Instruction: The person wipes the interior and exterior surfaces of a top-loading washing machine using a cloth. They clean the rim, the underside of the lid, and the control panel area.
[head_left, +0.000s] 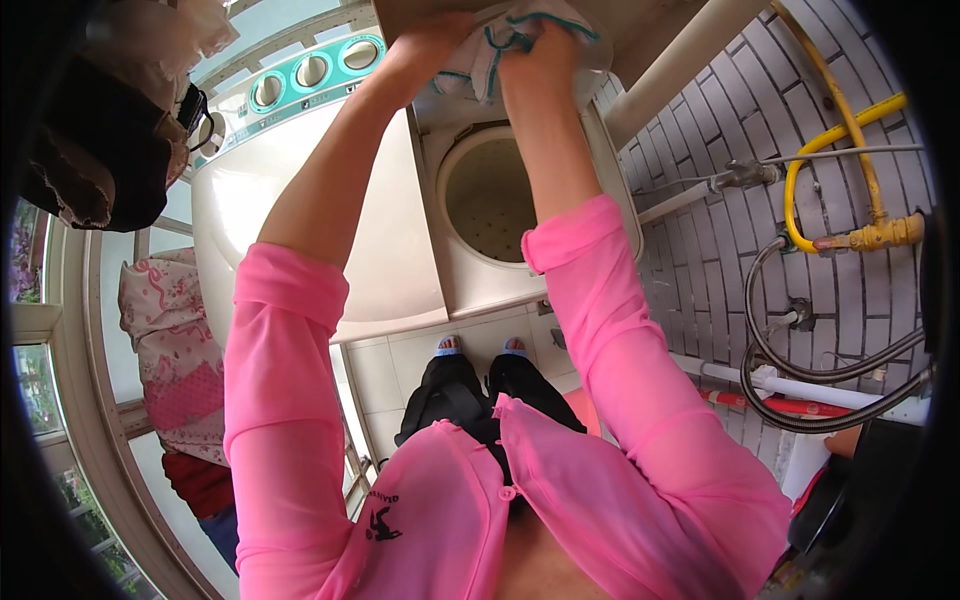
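Note:
Both arms reach forward over a twin-tub washing machine (322, 210). My right hand (541, 60) is closed on a white cloth with green edging (480, 64), which hangs bunched at the top of the view. My left hand (435, 49) is at the cloth's left side, blurred; its fingers are partly hidden, so its grip cannot be made out. Behind the cloth a clear plastic lid or basin (596, 64) shows in part. Below my right forearm lies the round opening of the spin tub (487, 199), with its perforated floor visible. Three dials (310, 71) sit on the green panel.
At the left, dark garments (105, 150) hang near the window frame, above a floral cloth (176, 322). A pale pipe (682, 75), a yellow gas hose (795, 187) and braided hoses (757, 330) run along the tiled wall at the right.

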